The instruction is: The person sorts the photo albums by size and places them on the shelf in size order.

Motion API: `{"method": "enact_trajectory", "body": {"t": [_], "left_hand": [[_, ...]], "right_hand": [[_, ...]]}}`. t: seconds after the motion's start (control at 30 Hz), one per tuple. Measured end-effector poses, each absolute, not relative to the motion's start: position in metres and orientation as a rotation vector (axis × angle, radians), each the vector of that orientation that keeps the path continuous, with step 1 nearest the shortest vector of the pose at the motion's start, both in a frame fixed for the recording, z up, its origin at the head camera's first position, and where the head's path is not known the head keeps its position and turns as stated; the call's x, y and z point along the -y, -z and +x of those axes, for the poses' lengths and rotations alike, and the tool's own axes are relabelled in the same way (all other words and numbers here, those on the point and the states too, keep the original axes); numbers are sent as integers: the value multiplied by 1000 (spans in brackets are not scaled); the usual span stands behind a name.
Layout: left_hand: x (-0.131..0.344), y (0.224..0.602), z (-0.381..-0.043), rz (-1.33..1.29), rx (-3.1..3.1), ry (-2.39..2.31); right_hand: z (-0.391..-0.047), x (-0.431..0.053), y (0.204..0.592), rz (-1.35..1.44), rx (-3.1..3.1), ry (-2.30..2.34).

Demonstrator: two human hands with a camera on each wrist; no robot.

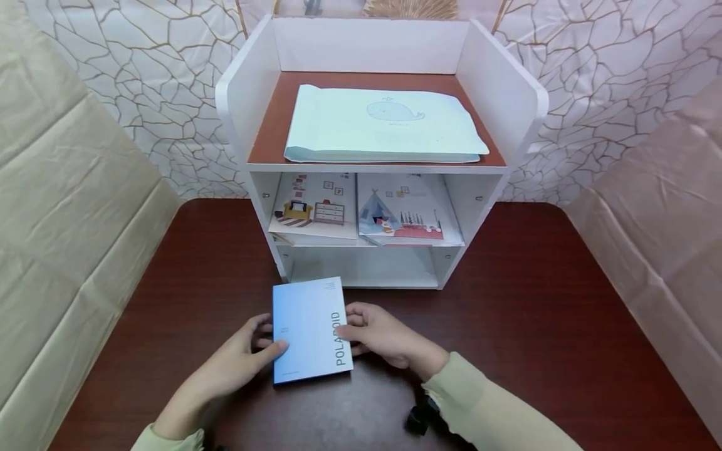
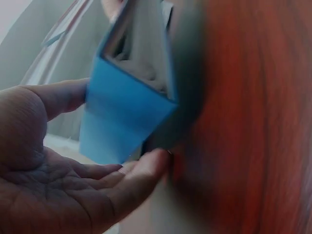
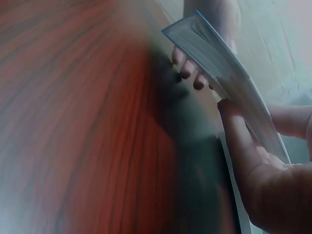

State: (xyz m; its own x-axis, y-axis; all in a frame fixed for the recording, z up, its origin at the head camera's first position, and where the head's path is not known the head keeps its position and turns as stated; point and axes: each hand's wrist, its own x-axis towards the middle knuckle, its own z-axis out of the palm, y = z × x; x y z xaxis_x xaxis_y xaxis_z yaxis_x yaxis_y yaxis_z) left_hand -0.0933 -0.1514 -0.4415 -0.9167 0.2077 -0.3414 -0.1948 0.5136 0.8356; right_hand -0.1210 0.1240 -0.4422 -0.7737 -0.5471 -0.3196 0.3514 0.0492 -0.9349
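Note:
A thin photo album (image 1: 309,332) with a pale blue-to-white cover, marked POLAROID along its right side, is held between both hands over the table. My left hand (image 1: 239,360) grips its left edge, thumb on the cover and fingers behind. On the opposite edge, my right hand (image 1: 383,335) pinches it, thumb over the lettering and fingers underneath. The left wrist view shows the blue spine (image 2: 122,107) and the page ends, with the album raised off the tabletop. From the right wrist, the album's page edges (image 3: 214,61) show, and left fingers (image 3: 186,69) reach under the far side.
A white shelf unit (image 1: 361,283) stands at the back of the brown table (image 1: 524,313). On its top lies a pale green pouch-like item (image 1: 344,128) with a whale drawing. Two illustrated booklets, left (image 1: 321,210) and right (image 1: 403,207), lie on the middle shelf.

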Motion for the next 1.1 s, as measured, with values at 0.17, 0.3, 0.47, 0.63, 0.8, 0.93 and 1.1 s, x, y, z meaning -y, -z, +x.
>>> {"method": "enact_trajectory", "body": {"t": [0.17,0.3,0.47,0.63,0.8,0.93,1.1], "left_hand": [[130,452,-98,-37,-2208,-1564],[118,457,-102,-26,-2124,-1658],[110,461,-106,-22,-1941,-1836],[104,463,-110,-127,-1740,-2041],[100,465,-116,-180,-1676,-2151],[99,464,-123,-241,-1602,-2240],[101,462,-133,-308,-1483,-2354]], "right_hand": [[-129,-145,447,-158,-1703,1795],[-135,-155,447,-98,-1718,1825],[-141,-158,447,-12,-1728,1872],[-143,-153,450,60,-1767,1915],[-140,-149,450,12,-1758,1888],[-139,-147,449,-84,-1658,1843],[-143,-140,450,-148,-1695,1839]]}}
